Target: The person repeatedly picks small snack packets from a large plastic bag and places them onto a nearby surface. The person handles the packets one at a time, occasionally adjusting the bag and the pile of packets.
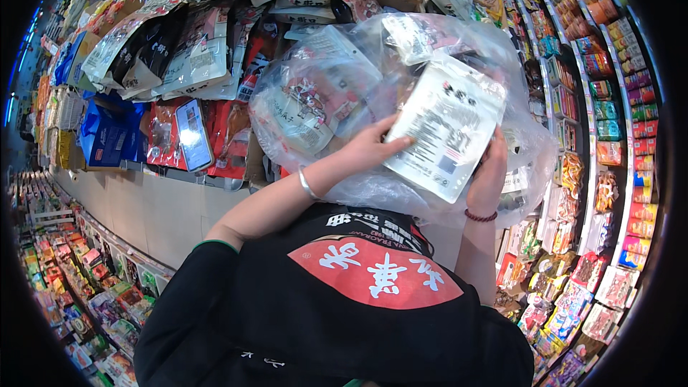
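Between my two hands is a white, printed snack pouch (449, 123), its back panel of writing facing up. My left hand (379, 142) grips its left edge, the thumb lying on the front. On the lower right edge, my right hand (490, 164) holds it from the side, the fingers partly hidden behind it. Under and around the pouch spreads a large clear plastic bag (344, 172) with several similar pouches inside. One of them, a pouch with a cartoon print (306, 113), shows through the plastic on the left.
Piled pouches (196, 59) line the display beyond the bag. A lit smartphone (193, 134) lies on red snack packs (161, 137) at left, beside a blue box (110, 134). Shelves of packaged snacks (607, 113) rise at right; more packets (91, 274) fill a display at lower left.
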`<act>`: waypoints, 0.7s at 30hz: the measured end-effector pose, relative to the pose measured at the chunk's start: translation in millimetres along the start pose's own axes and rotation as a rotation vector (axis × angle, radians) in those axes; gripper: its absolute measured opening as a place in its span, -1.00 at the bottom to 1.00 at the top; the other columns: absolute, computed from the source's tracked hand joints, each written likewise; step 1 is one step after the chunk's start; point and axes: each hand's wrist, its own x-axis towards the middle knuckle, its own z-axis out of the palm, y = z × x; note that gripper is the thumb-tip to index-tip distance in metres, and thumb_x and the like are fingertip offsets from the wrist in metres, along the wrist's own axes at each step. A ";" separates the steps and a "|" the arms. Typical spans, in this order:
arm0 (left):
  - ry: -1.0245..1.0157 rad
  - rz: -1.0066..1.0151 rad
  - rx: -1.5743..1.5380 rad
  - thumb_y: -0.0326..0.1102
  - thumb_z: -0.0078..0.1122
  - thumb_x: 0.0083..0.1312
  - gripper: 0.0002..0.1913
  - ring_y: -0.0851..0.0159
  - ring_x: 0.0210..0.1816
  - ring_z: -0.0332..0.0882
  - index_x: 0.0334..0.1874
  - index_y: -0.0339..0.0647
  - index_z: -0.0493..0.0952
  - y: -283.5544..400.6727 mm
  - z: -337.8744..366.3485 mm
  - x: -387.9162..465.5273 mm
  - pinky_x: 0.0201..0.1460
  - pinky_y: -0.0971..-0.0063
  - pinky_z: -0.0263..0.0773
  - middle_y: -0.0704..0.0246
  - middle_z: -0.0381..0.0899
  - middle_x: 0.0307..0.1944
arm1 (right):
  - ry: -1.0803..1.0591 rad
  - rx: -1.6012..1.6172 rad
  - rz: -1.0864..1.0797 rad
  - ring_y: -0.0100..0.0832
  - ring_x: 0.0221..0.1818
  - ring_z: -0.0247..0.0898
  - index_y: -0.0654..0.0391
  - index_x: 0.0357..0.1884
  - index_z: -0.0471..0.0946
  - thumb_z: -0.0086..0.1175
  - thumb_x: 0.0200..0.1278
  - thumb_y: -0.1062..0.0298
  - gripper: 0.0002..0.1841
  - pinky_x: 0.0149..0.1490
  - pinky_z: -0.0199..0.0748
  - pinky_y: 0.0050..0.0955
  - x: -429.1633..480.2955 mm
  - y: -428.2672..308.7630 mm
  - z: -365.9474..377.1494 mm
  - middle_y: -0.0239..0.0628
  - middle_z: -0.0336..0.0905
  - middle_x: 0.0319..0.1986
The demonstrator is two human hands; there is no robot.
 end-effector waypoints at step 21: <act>0.466 0.219 1.674 -0.39 0.33 0.05 -0.08 -0.09 0.60 0.06 0.57 -0.03 0.24 0.6 -84.0 -98.1 0.58 -0.18 -0.01 0.16 0.15 0.59 | -0.331 0.159 0.940 -0.39 -0.19 0.59 0.25 0.22 0.46 0.19 0.45 0.27 -0.59 -0.10 0.59 -0.39 -20.8 82.2 185.0 -0.25 0.61 -0.17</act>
